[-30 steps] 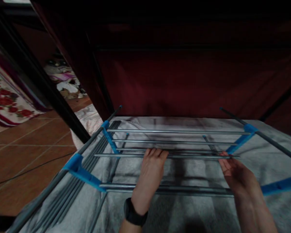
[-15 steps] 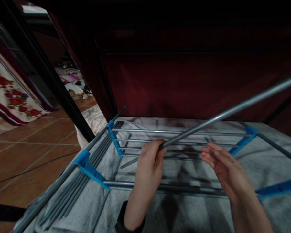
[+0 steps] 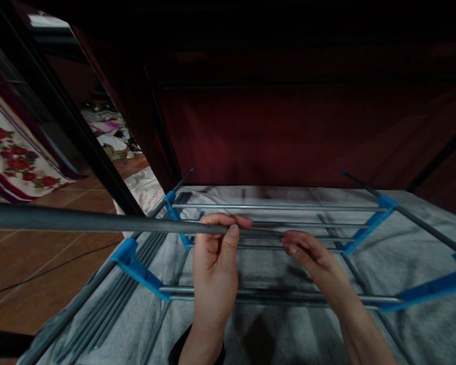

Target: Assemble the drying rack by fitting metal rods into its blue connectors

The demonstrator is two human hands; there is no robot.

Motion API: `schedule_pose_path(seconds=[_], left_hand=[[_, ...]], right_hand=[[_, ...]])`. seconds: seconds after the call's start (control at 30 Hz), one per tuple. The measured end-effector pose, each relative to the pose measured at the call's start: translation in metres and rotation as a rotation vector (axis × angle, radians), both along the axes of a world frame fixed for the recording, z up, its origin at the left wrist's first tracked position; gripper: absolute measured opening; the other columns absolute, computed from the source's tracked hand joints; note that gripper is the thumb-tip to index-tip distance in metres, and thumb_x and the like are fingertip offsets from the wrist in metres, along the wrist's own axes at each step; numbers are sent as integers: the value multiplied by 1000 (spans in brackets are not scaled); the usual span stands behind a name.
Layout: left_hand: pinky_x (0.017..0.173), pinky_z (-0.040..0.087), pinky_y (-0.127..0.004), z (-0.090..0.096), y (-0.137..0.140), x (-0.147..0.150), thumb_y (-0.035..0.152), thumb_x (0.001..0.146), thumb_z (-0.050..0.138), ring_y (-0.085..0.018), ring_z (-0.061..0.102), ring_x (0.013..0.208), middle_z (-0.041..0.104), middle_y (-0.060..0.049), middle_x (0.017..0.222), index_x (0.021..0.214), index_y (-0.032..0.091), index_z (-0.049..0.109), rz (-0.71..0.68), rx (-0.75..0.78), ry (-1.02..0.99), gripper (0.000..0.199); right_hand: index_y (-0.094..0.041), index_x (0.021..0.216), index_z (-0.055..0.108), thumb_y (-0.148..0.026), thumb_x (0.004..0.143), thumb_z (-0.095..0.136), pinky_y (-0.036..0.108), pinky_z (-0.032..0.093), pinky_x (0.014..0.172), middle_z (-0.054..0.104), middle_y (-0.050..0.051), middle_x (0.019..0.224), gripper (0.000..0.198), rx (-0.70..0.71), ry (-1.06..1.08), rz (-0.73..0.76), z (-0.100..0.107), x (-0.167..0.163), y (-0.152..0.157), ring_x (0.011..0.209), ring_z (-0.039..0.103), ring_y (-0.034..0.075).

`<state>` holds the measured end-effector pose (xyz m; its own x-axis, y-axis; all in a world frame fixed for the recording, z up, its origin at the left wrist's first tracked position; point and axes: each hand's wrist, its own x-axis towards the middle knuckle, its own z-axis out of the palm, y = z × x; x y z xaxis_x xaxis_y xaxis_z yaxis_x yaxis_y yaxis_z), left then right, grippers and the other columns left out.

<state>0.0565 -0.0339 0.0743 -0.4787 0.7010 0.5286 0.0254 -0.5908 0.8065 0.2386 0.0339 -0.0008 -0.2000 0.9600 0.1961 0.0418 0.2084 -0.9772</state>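
Note:
A long grey metal tube (image 3: 99,221) runs nearly level from the left edge of the view to the middle. My left hand (image 3: 215,279) is closed around it, thumb on top. At the tube's thinner right end, the fingertips of my right hand (image 3: 313,258) are pinched together on it. Beneath both hands stands a partly assembled rack of crossbars (image 3: 281,208) joined by blue plastic connectors, among them a front left connector (image 3: 139,268) and a back right connector (image 3: 370,230).
Several loose grey tubes (image 3: 116,299) lie side by side at the left on the grey blanket (image 3: 273,334). A dark red panel (image 3: 289,137) rises behind the rack. Left of a black post (image 3: 87,137) are the tiled floor (image 3: 53,253), a cable and a flowered cloth (image 3: 21,157).
The tube has swung from pointing up and right to extending left. My left hand has turned over with it, and my right hand has come in to grip its end.

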Motion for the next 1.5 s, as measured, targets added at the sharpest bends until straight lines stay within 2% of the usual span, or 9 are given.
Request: schedule_pose_path(seconds=[0.13,0.37,0.63,0.9,1.1,1.2,1.3,1.37,1.5], left_hand=[[99,45,-35,-5,5,11,21,94,56,-18,65,103,70,-4,102,98,22,55,-80,-35,-48,4],[98,46,-34,-11,9,23,21,93,58,-18,65,104,71,-4,103,94,21,56,-139,-83,-102,2],[94,48,-32,-13,10,27,26,91,63,-17,67,97,72,-4,97,101,21,56,-222,-154,-183,13],[72,48,-24,-23,23,0,42,90,65,-14,64,84,69,-3,91,99,19,63,50,-179,-183,26],[60,49,-26,-32,36,3,44,73,80,-12,61,62,66,0,83,85,17,60,-89,-227,-550,36],[59,49,-25,-36,41,2,42,65,85,-12,62,61,66,0,78,81,16,58,-118,-251,-641,41],[59,49,-25,-43,46,-3,40,62,87,-13,63,61,67,-1,76,81,15,58,-143,-275,-681,42],[58,49,-25,-46,48,-7,38,62,87,-14,64,61,67,-2,75,82,15,59,-142,-294,-698,41],[57,50,-24,-49,54,-13,32,68,83,-13,63,60,68,-2,74,81,15,61,-118,-336,-718,30]], right_hand=[[-31,131,57,-39,89,62,44,45,106,61,6,131,43,287,-246,-125,-6,-13,-4,121,58,23],[-29,133,55,-27,94,55,42,48,99,58,9,123,39,636,-521,-244,-10,-17,-3,115,58,23],[-26,117,64,-24,96,49,40,45,85,65,7,114,26,776,-767,-406,-12,-3,3,105,60,24],[-21,113,68,-38,92,48,47,44,92,58,15,123,33,620,-785,-712,-26,63,29,109,55,31],[-15,115,62,-47,82,60,59,34,101,55,17,109,46,511,-640,-959,-32,74,31,118,44,40],[-18,107,57,-50,74,70,57,38,101,55,12,103,48,334,-308,-996,-34,68,34,112,50,35],[-23,103,55,-45,67,77,51,44,100,58,3,99,47,84,223,-915,-31,59,37,97,59,24],[-25,101,57,-38,65,80,48,47,100,62,0,96,45,-63,503,-716,-28,52,37,94,63,20],[-23,86,65,-32,67,80,44,53,97,72,2,89,27,-266,718,-293,-19,35,31,95,70,22]])
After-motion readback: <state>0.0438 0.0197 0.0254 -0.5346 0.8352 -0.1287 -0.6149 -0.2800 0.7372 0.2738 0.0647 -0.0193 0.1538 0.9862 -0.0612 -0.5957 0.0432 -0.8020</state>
